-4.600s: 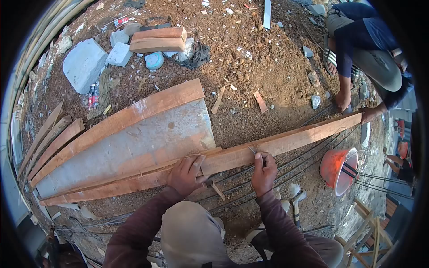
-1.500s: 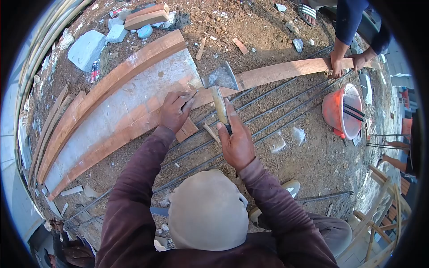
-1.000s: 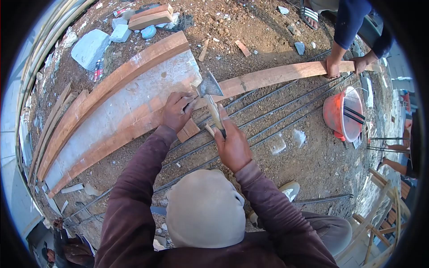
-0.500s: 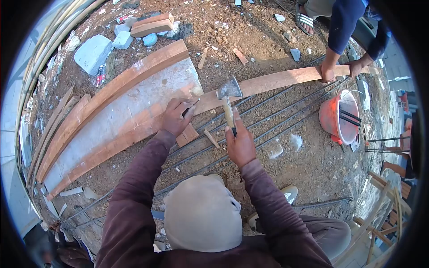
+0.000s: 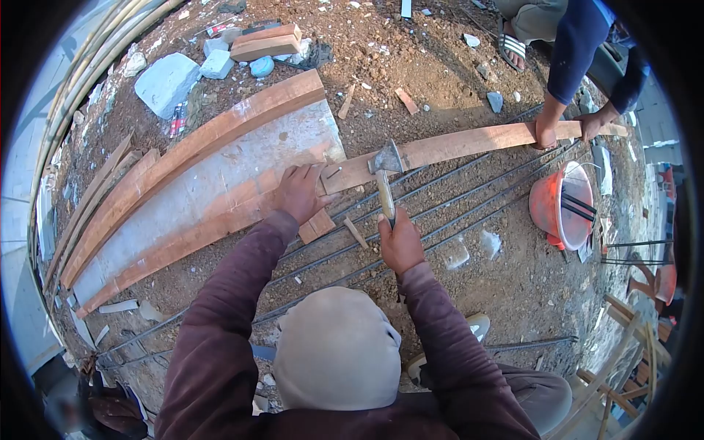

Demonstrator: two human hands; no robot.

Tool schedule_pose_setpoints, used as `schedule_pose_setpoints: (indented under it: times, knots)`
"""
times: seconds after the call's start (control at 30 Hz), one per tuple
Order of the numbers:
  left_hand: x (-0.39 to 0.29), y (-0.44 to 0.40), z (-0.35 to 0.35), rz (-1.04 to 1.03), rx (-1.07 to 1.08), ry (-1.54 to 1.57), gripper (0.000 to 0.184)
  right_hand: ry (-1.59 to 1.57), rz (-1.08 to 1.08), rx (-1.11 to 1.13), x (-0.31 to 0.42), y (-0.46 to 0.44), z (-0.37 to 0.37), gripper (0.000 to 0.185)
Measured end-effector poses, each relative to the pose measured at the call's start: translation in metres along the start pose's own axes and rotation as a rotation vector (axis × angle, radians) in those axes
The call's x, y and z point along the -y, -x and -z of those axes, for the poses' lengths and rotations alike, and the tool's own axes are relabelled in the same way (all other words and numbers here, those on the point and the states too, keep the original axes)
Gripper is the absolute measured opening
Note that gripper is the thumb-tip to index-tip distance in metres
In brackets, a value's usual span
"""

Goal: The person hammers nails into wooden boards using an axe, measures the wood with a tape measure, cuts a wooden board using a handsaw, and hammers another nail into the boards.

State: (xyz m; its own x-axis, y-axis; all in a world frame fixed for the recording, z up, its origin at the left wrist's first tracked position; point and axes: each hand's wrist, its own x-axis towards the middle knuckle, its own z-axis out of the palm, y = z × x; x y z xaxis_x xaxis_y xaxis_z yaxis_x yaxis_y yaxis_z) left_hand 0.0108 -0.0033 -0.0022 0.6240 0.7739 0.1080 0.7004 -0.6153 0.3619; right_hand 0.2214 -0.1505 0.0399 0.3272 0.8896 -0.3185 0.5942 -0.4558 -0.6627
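Observation:
My left hand [image 5: 299, 195] lies over the joined wooden pieces, thumb stretched to the right and fingers apart. Just right of it, a nail [image 5: 334, 173] sticks up at a slant from the end of a long curved wooden strip [image 5: 469, 139]. In my right hand [image 5: 402, 243] is the handle of a hatchet. The metal hatchet head [image 5: 386, 158] is over the strip, right of the nail; whether it touches the wood I cannot tell. To the left, a pale panel [image 5: 213, 172] is framed by curved wood, including an upper curved beam [image 5: 198, 150].
At upper right, another person's hands [image 5: 546, 132] hold the strip's far end. Dark metal rods [image 5: 455, 187] run beneath it. An orange bucket [image 5: 546, 209] stands at right. White blocks [image 5: 167, 84] and wood offcuts [image 5: 265, 46] lie at upper left on rough soil.
My left hand has let go of the nail, which now stands in the wood. The hatchet head has turned a little, and the whole view has shifted slightly.

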Motion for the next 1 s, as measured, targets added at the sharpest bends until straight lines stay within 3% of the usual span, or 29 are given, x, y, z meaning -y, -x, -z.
schedule_pose_setpoints:
  times: [0.1, 0.2, 0.3, 0.43, 0.53, 0.63, 0.67, 0.77, 0.9, 1.0]
  knots:
    - [0.0, 0.001, -0.003, 0.05, -0.017, 0.054, 0.072, -0.296, 0.058, -0.052, 0.013, 0.018, 0.005, 0.023]
    - [0.0, 0.001, -0.006, 0.069, -0.018, 0.089, 0.072, -0.546, 0.026, -0.088, -0.012, 0.038, -0.038, 0.019]
    - [0.003, 0.002, -0.008, 0.052, -0.038, 0.119, 0.071, -0.445, 0.031, -0.075, -0.015, 0.045, -0.05, 0.02]
    - [0.001, 0.003, -0.006, 0.056, -0.041, 0.094, 0.072, -0.735, 0.116, -0.139, 0.062, 0.044, 0.017, 0.022]
    - [0.002, 0.002, -0.008, 0.045, -0.047, 0.092, 0.072, -0.887, 0.245, -0.325, 0.083, 0.043, 0.038, 0.024]
    - [0.002, 0.003, -0.007, 0.056, -0.041, 0.098, 0.072, -0.3, 0.272, -0.305, 0.057, 0.039, -0.004, 0.026]
    - [0.001, 0.005, -0.008, 0.062, -0.036, 0.099, 0.072, -0.13, 0.061, 0.011, 0.049, 0.035, -0.014, 0.026]
    - [0.007, -0.001, -0.008, 0.055, -0.041, 0.109, 0.071, -0.226, 0.066, 0.048, 0.064, 0.029, 0.005, 0.032]
    - [0.003, 0.002, -0.005, 0.06, 0.002, 0.126, 0.07, -0.608, 0.197, -0.291, 0.091, 0.045, 0.034, 0.025]
    - [0.0, 0.0, -0.002, 0.057, -0.023, 0.13, 0.07, -0.394, 0.168, -0.243, 0.069, 0.046, -0.003, 0.028]
